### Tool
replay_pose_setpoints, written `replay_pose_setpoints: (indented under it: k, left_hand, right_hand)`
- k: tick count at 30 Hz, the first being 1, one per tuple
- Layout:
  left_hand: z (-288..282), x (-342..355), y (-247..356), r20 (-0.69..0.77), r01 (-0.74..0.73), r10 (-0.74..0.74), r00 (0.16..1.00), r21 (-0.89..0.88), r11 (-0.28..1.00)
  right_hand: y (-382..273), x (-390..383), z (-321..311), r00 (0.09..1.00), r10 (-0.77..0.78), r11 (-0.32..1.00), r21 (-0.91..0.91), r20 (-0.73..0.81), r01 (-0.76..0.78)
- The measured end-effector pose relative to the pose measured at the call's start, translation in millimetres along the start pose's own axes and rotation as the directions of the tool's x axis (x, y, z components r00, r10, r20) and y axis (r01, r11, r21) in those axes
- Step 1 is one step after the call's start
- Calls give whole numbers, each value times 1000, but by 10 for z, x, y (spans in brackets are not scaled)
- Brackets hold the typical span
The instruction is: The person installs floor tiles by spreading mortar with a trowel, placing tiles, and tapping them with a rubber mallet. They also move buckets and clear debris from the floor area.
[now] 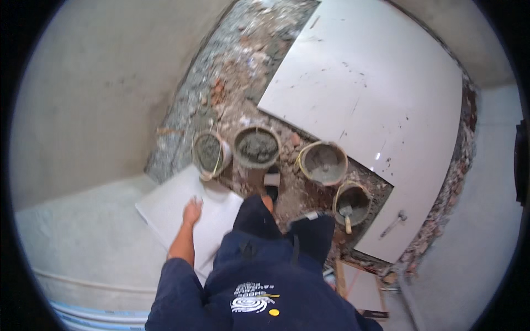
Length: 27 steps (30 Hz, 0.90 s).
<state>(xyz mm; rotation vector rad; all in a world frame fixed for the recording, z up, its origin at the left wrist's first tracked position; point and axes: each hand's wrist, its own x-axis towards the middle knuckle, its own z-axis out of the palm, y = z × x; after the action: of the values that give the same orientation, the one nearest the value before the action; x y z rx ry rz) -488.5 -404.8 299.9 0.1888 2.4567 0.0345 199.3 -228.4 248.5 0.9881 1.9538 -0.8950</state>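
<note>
My left hand hangs over a stack of large white tiles at the left. Its fingers are small and blurred, so I cannot tell whether they touch the tile or how far they are bent. My right hand is out of the picture. Beyond the tiles, a bucket of grey mortar stands beside a second mortar bucket. Further right are a bucket with a little grey residue and a bucket with a trowel in it.
Large white tiles cover much of the floor, with a hammer lying on them. Rough rubble runs along the left wall. A wood-edged panel lies at lower right. Blue-white pipes lie at lower left.
</note>
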Motion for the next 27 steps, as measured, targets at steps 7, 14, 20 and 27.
replay_pose_setpoints:
  k: [7, 14, 20, 27]
  left_hand:
    - [-45, -573, 14, -156, 94, -172, 973, -411, 907]
    - [839, -1746, -47, -30, 237, -303, 953, -551, 800]
    - [1550, -2383, -236, 112, 445, -478, 871, -591, 673]
    - [1300, -1996, -185, 39, 374, -466, 884, -659, 653]
  right_hand:
    - [-625, 1045, -2658, 923, 340, 568, 821, -180, -49]
    - [-618, 1511, -3639, 926, 271, 679, 734, -263, 10]
    - [-776, 1637, -4125, 946, 201, 738, 674, -255, 25]
    - [-792, 1922, -4170, 926, 277, 712, 702, -258, -17]
